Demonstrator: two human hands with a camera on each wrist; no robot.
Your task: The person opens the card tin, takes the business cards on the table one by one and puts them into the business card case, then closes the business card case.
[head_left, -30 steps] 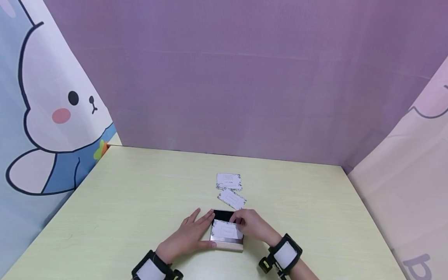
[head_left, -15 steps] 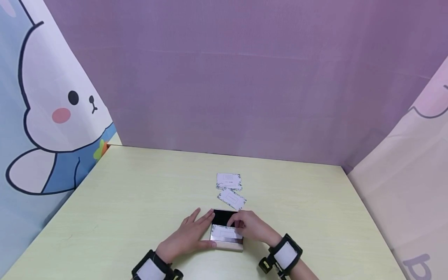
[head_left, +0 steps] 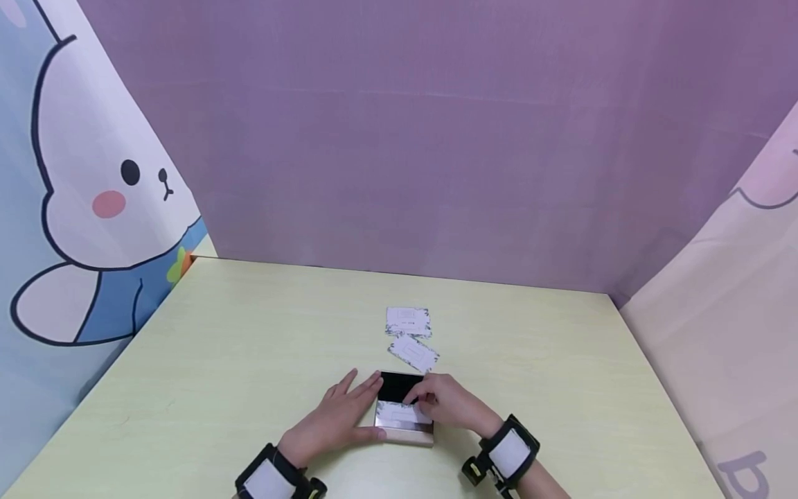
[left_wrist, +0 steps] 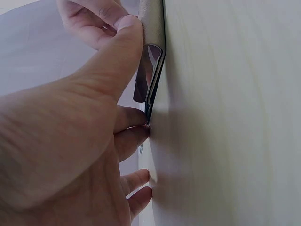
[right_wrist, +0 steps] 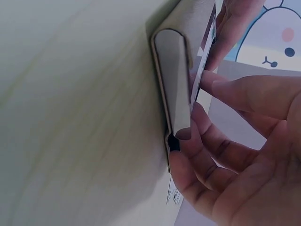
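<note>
Left hand flat, right hand pinching

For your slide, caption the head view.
Two hands slide a card into an open case.

Both hands were bare, without gloves, rings or sleeves. The left hand wore a wide black wrist strap with a white rectangular patch on top. The right hand wore a matching black strap with a white patch, plus a small black fitting with a yellowish part on its near-left side.
</note>
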